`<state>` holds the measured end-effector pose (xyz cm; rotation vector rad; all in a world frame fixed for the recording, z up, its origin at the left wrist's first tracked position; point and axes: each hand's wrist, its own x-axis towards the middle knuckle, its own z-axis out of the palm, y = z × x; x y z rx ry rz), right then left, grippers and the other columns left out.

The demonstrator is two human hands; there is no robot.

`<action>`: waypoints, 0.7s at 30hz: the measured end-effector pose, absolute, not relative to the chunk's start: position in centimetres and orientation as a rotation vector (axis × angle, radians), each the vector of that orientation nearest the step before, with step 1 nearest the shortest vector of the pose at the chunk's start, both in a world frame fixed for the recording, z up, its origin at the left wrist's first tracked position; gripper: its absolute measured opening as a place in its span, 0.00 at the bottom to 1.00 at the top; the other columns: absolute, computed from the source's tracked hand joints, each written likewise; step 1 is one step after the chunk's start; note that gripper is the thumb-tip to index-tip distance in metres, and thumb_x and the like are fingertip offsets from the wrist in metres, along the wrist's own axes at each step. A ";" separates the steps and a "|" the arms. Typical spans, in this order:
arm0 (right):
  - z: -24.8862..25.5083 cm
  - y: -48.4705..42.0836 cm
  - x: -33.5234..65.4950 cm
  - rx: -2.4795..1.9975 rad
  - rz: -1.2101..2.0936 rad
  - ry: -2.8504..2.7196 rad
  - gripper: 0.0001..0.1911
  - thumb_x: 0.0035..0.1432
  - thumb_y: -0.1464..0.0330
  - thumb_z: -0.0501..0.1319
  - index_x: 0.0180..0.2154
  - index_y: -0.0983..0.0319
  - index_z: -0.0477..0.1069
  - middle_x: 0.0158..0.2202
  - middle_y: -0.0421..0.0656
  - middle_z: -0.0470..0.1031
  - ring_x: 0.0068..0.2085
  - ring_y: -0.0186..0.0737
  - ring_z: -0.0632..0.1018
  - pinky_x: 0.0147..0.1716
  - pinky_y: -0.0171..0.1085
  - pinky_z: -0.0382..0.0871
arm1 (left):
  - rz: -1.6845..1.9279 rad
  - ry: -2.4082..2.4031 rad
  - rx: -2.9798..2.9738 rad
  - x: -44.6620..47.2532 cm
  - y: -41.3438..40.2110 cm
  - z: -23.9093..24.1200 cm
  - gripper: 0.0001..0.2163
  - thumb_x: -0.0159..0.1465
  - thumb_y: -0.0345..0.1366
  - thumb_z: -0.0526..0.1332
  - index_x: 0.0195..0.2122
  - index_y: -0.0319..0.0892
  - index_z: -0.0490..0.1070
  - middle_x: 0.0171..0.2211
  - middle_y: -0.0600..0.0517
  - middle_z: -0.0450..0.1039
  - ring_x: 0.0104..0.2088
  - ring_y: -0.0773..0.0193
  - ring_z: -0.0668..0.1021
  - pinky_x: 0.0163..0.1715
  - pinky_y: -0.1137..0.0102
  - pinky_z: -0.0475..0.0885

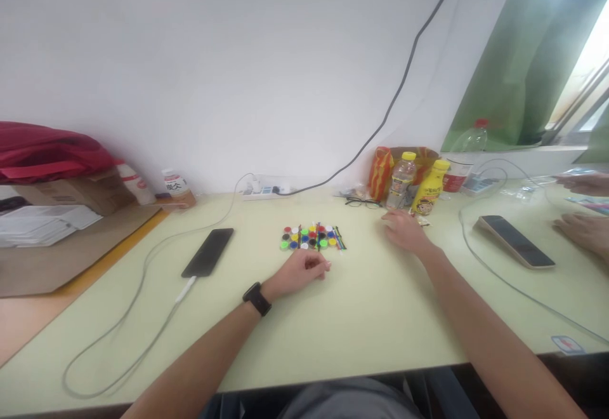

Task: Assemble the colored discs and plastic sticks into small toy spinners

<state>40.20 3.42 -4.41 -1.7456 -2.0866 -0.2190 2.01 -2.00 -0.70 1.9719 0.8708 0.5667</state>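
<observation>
My left hand [304, 268], with a black watch [257, 298] on its wrist, rests on the table just in front of a block of small round pieces [304, 232]. Its fingers are curled in and the thumb lies near them; whatever they may hold is hidden. The pieces are red, white, yellow, green, blue and black, packed close together. Thin coloured sticks [339, 238] lie among them and along their right side. Further right, my right hand [403, 232] lies on the table with loosely bent fingers, near a pair of glasses [362, 203] and a yellow-capped bottle [402, 181].
A phone [208, 252] with a charging cable lies at left. Behind are a power strip [266, 192] and a yellow bottle [429, 188]. Another phone on a stand [516, 241] sits at right, beside another person's hands [583, 228]. Boxes [76, 190] stand far left.
</observation>
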 end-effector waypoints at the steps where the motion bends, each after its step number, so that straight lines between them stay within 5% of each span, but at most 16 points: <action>1: -4.3 3.3 39.4 -1.694 -0.192 -2.095 0.16 0.60 0.71 0.60 0.48 0.62 0.78 0.51 0.52 0.80 0.55 0.53 0.76 0.58 0.49 0.66 | 0.593 0.886 2.019 2.1 -2.1 -0.8 0.18 0.69 0.50 0.61 0.31 0.40 0.77 0.29 0.50 0.77 0.28 0.65 0.74 0.30 0.71 0.67; 7: -3.8 1.2 32.6 -1.272 0.100 -2.168 0.21 0.69 0.62 0.56 0.61 0.57 0.70 0.58 0.50 0.75 0.60 0.53 0.73 0.62 0.54 0.66 | 0.706 0.940 2.263 2.4 -2.3 -1.0 0.16 0.72 0.45 0.57 0.33 0.41 0.76 0.29 0.52 0.75 0.29 0.63 0.73 0.31 0.69 0.67; 11: -3.8 0.0 28.7 -1.105 0.191 -2.235 0.28 0.71 0.57 0.55 0.69 0.54 0.60 0.65 0.50 0.69 0.65 0.53 0.68 0.65 0.55 0.64 | 0.934 0.968 2.456 2.4 -1.6 -1.1 0.09 0.71 0.39 0.59 0.48 0.46 0.76 0.47 0.47 0.78 0.50 0.54 0.77 0.56 0.59 0.69; 16: -4.3 0.2 26.9 -1.091 0.163 -2.296 0.31 0.73 0.55 0.52 0.72 0.56 0.55 0.69 0.50 0.63 0.69 0.54 0.63 0.68 0.56 0.59 | 1.011 1.163 2.630 2.5 -0.9 -2.1 0.25 0.67 0.40 0.63 0.65 0.44 0.64 0.67 0.43 0.63 0.69 0.45 0.62 0.70 0.49 0.55; 21: -4.9 2.0 26.2 -1.150 0.105 -2.264 0.30 0.72 0.55 0.53 0.70 0.57 0.58 0.69 0.50 0.64 0.69 0.55 0.62 0.68 0.58 0.57 | 0.845 1.246 2.747 3.3 -0.1 -2.8 0.29 0.65 0.43 0.64 0.66 0.42 0.63 0.70 0.42 0.60 0.71 0.38 0.57 0.68 0.44 0.55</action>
